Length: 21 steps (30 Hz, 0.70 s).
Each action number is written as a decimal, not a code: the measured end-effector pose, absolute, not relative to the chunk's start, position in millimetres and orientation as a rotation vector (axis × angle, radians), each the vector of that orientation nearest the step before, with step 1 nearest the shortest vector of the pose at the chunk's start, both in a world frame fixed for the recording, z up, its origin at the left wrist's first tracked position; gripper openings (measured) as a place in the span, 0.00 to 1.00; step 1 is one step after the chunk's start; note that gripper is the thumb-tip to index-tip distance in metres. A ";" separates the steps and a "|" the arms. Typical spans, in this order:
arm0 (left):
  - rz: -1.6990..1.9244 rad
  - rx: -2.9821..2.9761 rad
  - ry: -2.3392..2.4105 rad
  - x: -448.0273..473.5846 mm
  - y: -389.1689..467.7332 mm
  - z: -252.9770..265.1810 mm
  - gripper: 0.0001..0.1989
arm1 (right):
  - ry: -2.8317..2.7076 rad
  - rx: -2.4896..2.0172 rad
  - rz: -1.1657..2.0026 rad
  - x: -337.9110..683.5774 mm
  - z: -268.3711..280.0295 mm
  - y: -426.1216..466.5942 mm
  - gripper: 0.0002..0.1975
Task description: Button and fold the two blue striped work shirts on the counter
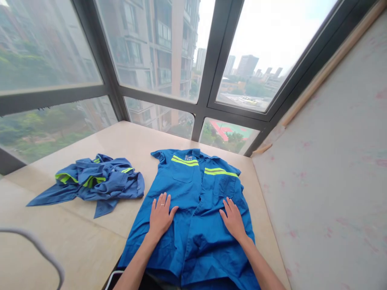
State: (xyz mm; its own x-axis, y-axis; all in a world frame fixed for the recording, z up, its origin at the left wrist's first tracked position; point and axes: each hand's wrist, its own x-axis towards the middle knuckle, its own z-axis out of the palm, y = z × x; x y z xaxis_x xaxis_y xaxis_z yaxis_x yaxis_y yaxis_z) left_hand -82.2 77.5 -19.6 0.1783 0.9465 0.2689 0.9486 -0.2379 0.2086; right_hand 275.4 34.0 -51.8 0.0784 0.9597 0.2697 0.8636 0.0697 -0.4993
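Observation:
A blue short-sleeved work shirt with yellow-green stripes lies spread front side up, its collar towards the window. My left hand rests flat on the shirt's left half, fingers stretched out, a ring on one finger. On the other half, just below the chest pocket, my right hand lies flat with its fingers extended. Neither hand grips the cloth. The front opening runs between them, and some wrinkles show in the lower part. To the left is a second blue garment with similar stripes, crumpled in a heap.
Both garments lie on a pale, wide sill-like surface. Dark-framed windows stand along its far and left sides, and a patterned wall borders the right. A grey-white cable curves in at lower left.

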 end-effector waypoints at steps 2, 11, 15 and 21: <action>-0.515 -2.360 -1.989 -78.1 80.6 -12.9 0.30 | -1.717 -1.762 0.378 277.1 -43.0 36.2 0.28; -0.547 -2.291 -1.896 -89.4 91.0 -16.0 0.29 | -0.981 -1.805 0.409 332.7 27.9 88.0 0.24; -0.542 -2.310 -1.839 -96.2 91.2 -22.0 0.31 | -0.827 -1.945 0.642 357.5 40.5 129.3 0.20; -0.583 -2.305 -1.858 -94.6 91.3 -22.1 0.30 | -0.821 -1.960 1.045 363.3 32.4 175.8 0.10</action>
State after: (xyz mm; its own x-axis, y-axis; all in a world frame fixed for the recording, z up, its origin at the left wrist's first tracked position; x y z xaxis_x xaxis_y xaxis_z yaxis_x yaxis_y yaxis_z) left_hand -94.6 91.3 -22.1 0.1701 0.9134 0.3699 0.9611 -0.2368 0.1426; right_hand 363.3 175.8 32.4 0.4593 0.8008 -0.3843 0.1841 -0.5090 -0.8408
